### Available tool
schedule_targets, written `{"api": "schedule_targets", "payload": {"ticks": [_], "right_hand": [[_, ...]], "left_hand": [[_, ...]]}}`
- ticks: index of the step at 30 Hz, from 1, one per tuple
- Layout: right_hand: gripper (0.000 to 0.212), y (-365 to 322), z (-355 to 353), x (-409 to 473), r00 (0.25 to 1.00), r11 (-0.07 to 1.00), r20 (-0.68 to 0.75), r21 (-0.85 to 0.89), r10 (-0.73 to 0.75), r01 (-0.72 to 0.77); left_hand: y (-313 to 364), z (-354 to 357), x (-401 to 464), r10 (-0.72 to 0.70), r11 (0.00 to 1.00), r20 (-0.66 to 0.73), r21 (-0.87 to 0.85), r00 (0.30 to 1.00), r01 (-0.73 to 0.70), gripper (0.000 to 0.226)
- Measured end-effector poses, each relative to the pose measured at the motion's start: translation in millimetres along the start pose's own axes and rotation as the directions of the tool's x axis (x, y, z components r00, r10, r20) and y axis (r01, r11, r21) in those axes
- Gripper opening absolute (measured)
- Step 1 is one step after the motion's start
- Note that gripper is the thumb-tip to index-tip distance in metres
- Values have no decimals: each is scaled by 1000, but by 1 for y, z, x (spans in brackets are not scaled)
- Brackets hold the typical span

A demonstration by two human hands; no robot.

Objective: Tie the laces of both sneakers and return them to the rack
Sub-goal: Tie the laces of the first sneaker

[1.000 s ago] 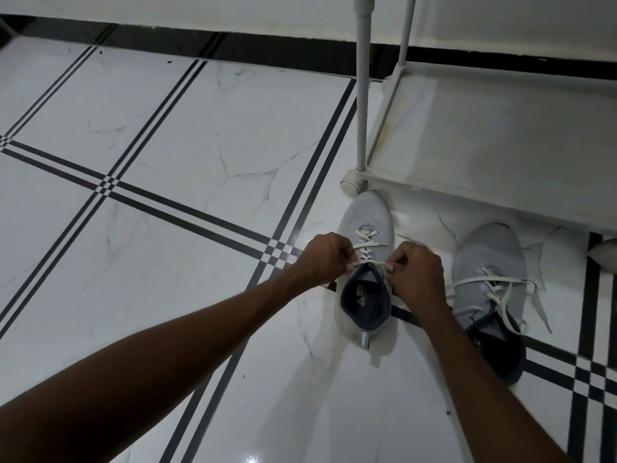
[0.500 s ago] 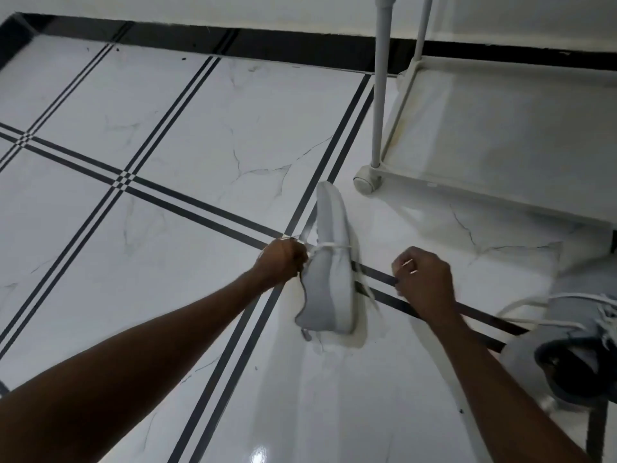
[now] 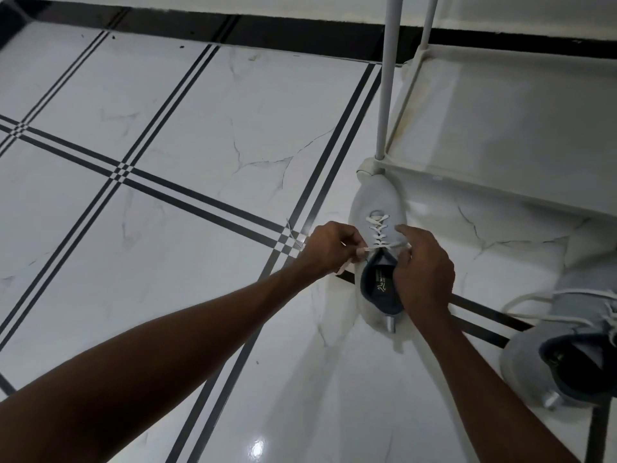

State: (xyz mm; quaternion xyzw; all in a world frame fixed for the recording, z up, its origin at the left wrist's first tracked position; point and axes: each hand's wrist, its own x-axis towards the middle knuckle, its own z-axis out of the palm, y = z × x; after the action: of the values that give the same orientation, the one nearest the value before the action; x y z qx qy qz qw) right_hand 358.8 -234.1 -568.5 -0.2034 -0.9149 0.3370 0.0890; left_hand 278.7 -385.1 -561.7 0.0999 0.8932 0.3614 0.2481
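Note:
A light grey sneaker [image 3: 376,202] stands upright on the floor, toe against the foot of the white rack [image 3: 500,135]. Its white laces [image 3: 379,232] run crossed up the front. My left hand [image 3: 329,247] is on the sneaker's left side, pinching a lace end pulled out sideways. My right hand [image 3: 422,265] lies over the sneaker's right side and collar, fingers closed at the right lace. A second grey sneaker [image 3: 564,349] lies at the right edge with its laces loose on the floor.
The floor is glossy white marble tile [image 3: 187,135] with dark double stripes. A black skirting band [image 3: 233,28] runs along the far wall. The rack's white poles [image 3: 385,78] rise beside the sneaker's toe; its lowest shelf spreads to the right.
Half a second ago the sneaker was tipped on its side with the laces pulled wide. Now it stands upright again and both hands are back close at its top eyelets.

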Motion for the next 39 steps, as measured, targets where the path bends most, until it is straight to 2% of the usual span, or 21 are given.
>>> {"api": "schedule_targets", "payload": {"ticks": [4,8,11,13,15,18,21,23,25,26,27,29,32,35,36,39], "right_hand": [[25,6,1,12,985,997,171,-79,29,-15],[15,14,-2,22,968,999,248,-13,34,-32],[15,17,2,22,972,999,233,-50,24,-13],[17,25,6,19,980,994,197,-91,-38,57],[23,34,10,15,978,986,188,-122,-85,109],[23,40,10,14,977,984,198,-140,-81,110],[11,38,-1,24,946,981,325,-177,-15,76],[10,36,-15,42,865,980,495,-197,81,21],[27,34,-30,58,738,995,668,-89,98,-52],[32,32,-38,63,679,993,730,1,82,-121],[35,31,-44,65,626,972,777,98,59,-214],[33,32,-53,64,576,933,817,202,7,-298],[25,33,-57,65,580,972,814,121,19,-202],[31,22,-50,65,692,998,720,-13,51,-60],[34,17,-47,62,726,998,687,2,41,-59],[31,8,-42,52,746,954,660,164,83,-251]], "left_hand": [[5,13,7,22,993,-74,119,997,-13,5],[-1,14,9,38,981,-59,191,998,-27,7],[-4,15,7,158,939,-22,313,987,-143,18],[-9,11,3,234,883,29,412,972,-225,19],[-14,11,0,251,844,75,472,965,-256,20],[-18,15,-3,236,824,110,504,966,-259,22],[-19,4,6,161,876,158,432,974,-215,8],[-18,-18,11,-3,921,280,375,960,-107,5],[-13,-48,10,-159,973,471,222,868,58,10],[-10,-63,9,-188,982,540,128,821,140,14],[-6,-75,8,-186,978,578,36,795,203,17],[3,-92,8,-125,963,590,-122,797,241,24],[16,-97,10,-34,933,599,-268,800,240,31],[20,-86,15,-10,927,593,-297,805,230,27],[21,-82,16,-7,926,584,-302,812,226,25],[24,-72,18,24,926,541,-329,841,185,20]]}}
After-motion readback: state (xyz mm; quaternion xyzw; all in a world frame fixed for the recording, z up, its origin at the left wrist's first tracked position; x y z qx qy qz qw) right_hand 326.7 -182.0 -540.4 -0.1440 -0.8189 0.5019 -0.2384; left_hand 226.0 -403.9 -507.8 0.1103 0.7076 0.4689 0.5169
